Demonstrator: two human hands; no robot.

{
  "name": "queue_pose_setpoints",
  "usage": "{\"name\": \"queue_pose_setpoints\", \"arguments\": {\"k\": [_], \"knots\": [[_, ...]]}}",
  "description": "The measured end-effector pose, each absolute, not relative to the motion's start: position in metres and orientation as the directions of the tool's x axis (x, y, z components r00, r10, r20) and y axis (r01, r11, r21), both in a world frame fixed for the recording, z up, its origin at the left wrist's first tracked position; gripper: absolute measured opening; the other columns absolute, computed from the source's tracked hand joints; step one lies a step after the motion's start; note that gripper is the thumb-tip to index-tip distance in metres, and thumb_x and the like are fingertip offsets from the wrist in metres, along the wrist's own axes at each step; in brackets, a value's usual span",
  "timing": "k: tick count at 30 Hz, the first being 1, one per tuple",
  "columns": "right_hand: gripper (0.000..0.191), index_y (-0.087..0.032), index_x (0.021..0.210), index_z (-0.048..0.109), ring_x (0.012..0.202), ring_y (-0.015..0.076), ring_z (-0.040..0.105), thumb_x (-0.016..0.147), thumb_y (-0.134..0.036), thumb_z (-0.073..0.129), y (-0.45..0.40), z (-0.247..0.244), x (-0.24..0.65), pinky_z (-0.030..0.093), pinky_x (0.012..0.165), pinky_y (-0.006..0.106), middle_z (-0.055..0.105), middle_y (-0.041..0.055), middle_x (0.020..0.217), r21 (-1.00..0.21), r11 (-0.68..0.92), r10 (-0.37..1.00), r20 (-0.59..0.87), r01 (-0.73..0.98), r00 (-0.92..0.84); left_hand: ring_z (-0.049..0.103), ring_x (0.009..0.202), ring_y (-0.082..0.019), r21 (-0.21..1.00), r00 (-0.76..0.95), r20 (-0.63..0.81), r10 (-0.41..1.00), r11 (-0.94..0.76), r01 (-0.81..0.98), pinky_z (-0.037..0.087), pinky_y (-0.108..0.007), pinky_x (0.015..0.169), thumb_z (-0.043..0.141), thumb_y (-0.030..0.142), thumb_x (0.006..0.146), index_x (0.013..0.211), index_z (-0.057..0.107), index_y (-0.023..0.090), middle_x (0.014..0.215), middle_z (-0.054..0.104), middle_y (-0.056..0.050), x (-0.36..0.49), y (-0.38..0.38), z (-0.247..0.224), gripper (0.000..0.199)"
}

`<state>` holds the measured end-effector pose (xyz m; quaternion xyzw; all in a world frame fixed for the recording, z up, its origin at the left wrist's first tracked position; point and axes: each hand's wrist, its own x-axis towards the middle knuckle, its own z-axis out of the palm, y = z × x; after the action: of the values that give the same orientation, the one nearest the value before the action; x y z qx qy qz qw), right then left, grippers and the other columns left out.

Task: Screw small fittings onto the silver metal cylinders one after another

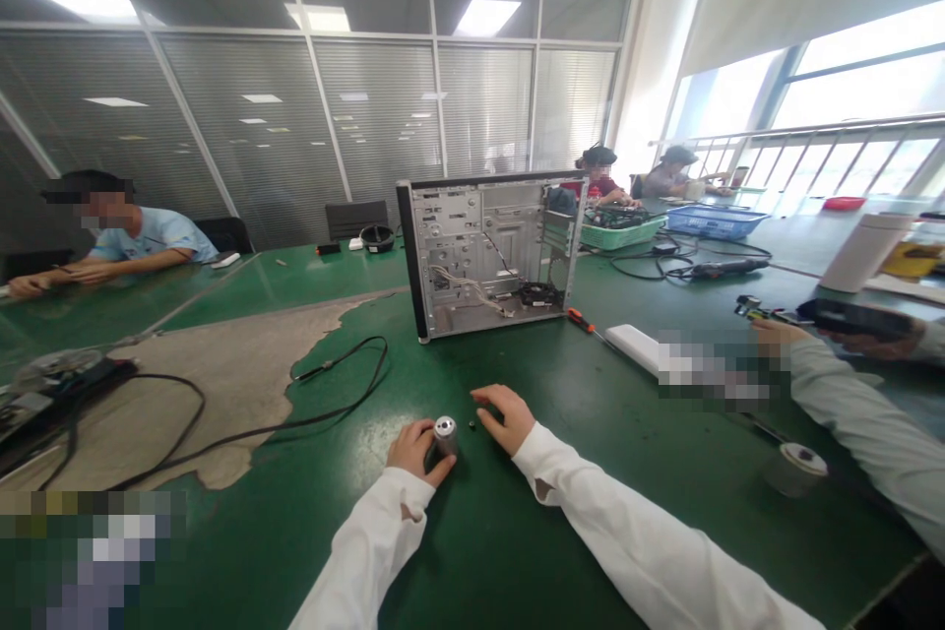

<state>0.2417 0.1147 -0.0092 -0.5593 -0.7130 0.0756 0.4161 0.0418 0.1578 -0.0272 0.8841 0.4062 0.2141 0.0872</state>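
Observation:
My left hand [413,453] is wrapped round a silver metal cylinder [445,431], which stands upright on the green table; holes show in its top. A tiny dark metal piece [472,424] lies on the tabletop just right of the cylinder. Beside it hovers my right hand [506,416], its fingers bent and apart, with nothing visible in them. Beyond both hands stands an open computer case [491,256], its side panel off, with loose wires and a black fan [538,294] inside.
A screwdriver [580,320] lies by the case's right corner, near a white box [633,346]. A black cable [295,423] crosses the left side. Another person's hand [779,340] works at the right, near a second metal cylinder [795,469]. Green [624,232] and blue [716,220] baskets stand behind.

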Motion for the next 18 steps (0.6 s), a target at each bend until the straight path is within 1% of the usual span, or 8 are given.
{"name": "queue_pose_setpoints", "arguments": {"k": [3, 6, 8, 11, 14, 18], "knots": [[0.04, -0.021, 0.112, 0.044, 0.091, 0.0168, 0.048, 0.072, -0.025, 0.046, 0.1, -0.001, 0.215, 0.036, 0.08, 0.033, 0.054, 0.0057, 0.101, -0.56, 0.438, 0.839, 0.537, 0.703, -0.094, 0.048, 0.094, -0.025, 0.327, 0.589, 0.32, 0.743, -0.67, 0.667, 0.04, -0.037, 0.078, 0.054, 0.04, 0.062, 0.094, 0.057, 0.018, 0.1, 0.054, -0.008, 0.041, 0.158, -0.027, 0.039], [0.047, -0.022, 0.117, 0.039, 0.098, 0.0187, 0.044, 0.071, -0.027, 0.048, 0.089, 0.004, 0.194, 0.035, 0.082, 0.034, 0.051, 0.0059, 0.108, -0.523, 0.479, 0.83, 0.531, 0.705, -0.17, 0.048, 0.094, -0.024, 0.324, 0.608, 0.326, 0.724, -0.689, 0.648, 0.04, -0.037, 0.078, 0.053, 0.036, 0.061, 0.094, 0.057, 0.02, 0.1, 0.054, -0.007, 0.04, 0.156, -0.025, 0.037], [0.048, -0.021, 0.117, 0.038, 0.098, 0.019, 0.044, 0.071, -0.026, 0.048, 0.085, 0.008, 0.188, 0.035, 0.083, 0.034, 0.051, 0.0062, 0.108, -0.515, 0.489, 0.829, 0.526, 0.704, -0.191, 0.046, 0.096, -0.024, 0.325, 0.623, 0.325, 0.711, -0.703, 0.633, 0.04, -0.038, 0.079, 0.052, 0.032, 0.059, 0.096, 0.056, 0.02, 0.102, 0.053, -0.007, 0.039, 0.154, -0.024, 0.038], [0.044, -0.021, 0.115, 0.04, 0.096, 0.0182, 0.045, 0.072, -0.025, 0.048, 0.08, 0.013, 0.188, 0.036, 0.083, 0.034, 0.052, 0.0064, 0.106, -0.535, 0.498, 0.832, 0.517, 0.683, -0.202, 0.045, 0.098, -0.025, 0.331, 0.647, 0.311, 0.696, -0.717, 0.613, 0.038, -0.039, 0.08, 0.052, 0.028, 0.057, 0.096, 0.056, 0.022, 0.104, 0.052, -0.005, 0.04, 0.151, -0.022, 0.04], [0.043, -0.021, 0.114, 0.04, 0.097, 0.0176, 0.045, 0.072, -0.024, 0.047, 0.07, 0.015, 0.195, 0.036, 0.085, 0.034, 0.051, 0.0065, 0.106, -0.541, 0.501, 0.836, 0.506, 0.675, -0.215, 0.045, 0.099, -0.024, 0.341, 0.67, 0.297, 0.681, -0.731, 0.592, 0.037, -0.039, 0.082, 0.049, 0.021, 0.055, 0.096, 0.056, 0.024, 0.104, 0.053, -0.004, 0.04, 0.151, -0.021, 0.042], [0.041, -0.02, 0.113, 0.041, 0.097, 0.0174, 0.047, 0.072, -0.024, 0.045, 0.04, 0.008, 0.212, 0.039, 0.085, 0.033, 0.052, 0.0073, 0.105, -0.548, 0.467, 0.849, 0.498, 0.694, -0.178, 0.046, 0.099, -0.023, 0.359, 0.677, 0.296, 0.674, -0.735, 0.575, 0.038, -0.038, 0.083, 0.046, 0.018, 0.054, 0.097, 0.056, 0.023, 0.103, 0.054, -0.004, 0.04, 0.155, -0.022, 0.045]]}}
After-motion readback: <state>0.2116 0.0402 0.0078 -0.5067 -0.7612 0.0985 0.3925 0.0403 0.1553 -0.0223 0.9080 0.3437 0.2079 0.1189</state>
